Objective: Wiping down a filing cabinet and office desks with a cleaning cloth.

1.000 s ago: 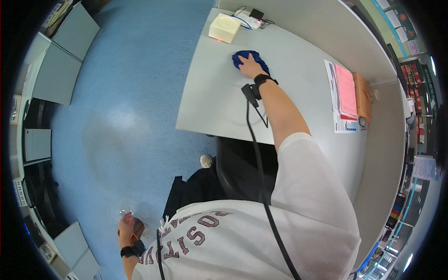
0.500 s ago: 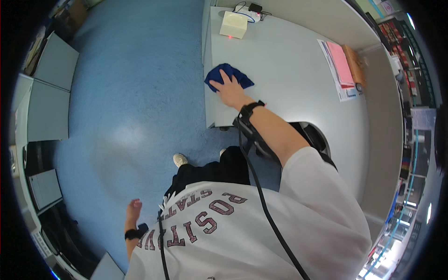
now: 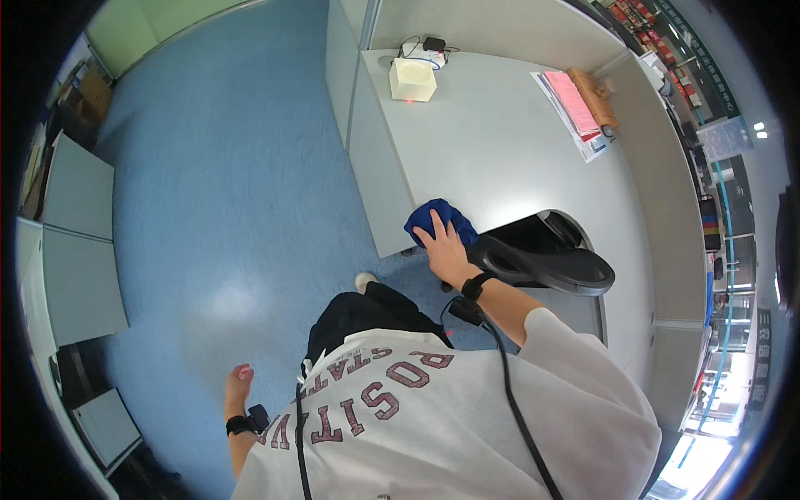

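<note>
My right hand is spread over a crumpled dark blue cloth, holding it at the front edge of the grey desk, by its left front corner. Part of the cloth hangs over that edge, and its underside is hidden. Low on the left, away from the desk, hangs my left hand. Its fingers are curled in, and I see nothing in them. Both wrists wear black straps, with a small dark device beside each.
A cream square box and a white power strip sit at the desk's far left. Papers with a pink sheet lie beside a brown case. A black chair stands at the cutout. Grey cabinets line the left.
My right hand has drawn the cloth nearer me along the desk, from its left side to the front edge. The view has shifted, showing more of the chair. My left hand stays low.
</note>
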Available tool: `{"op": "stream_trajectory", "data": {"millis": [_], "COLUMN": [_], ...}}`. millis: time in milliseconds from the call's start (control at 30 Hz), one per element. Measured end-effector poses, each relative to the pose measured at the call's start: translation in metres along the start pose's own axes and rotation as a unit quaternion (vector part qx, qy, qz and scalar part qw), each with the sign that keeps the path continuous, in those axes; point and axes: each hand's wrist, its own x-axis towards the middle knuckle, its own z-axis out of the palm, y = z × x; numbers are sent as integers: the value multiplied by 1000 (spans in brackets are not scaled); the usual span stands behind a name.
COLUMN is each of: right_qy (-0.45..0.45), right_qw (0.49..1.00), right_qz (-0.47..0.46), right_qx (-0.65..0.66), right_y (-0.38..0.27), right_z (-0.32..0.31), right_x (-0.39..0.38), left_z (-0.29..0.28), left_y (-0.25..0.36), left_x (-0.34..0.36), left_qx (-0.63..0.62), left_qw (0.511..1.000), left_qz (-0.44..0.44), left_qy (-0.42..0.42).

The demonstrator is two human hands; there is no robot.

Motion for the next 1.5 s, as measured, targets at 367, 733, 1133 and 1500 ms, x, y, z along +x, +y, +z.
{"op": "stream_trajectory", "data": {"millis": [367, 733, 1133, 1500], "right_qy": [-32, 147, 80, 248], "right_qw": [999, 981, 990, 883], "right_qz": [14, 45, 115, 212], "right_qx": [2, 120, 27, 339], "right_y": [7, -5, 23, -50], "right_z": [-11, -37, -17, -39], "right_x": [151, 321, 463, 600], "left_z": [-80, -149, -235, -340], "left_y": [74, 163, 291, 427], "left_x": [99, 194, 368, 597], "left_qx": [17, -47, 35, 125], "left_qw": [991, 997, 995, 975], "left_qz": [115, 51, 87, 176], "left_qy": [63, -13, -22, -52]}}
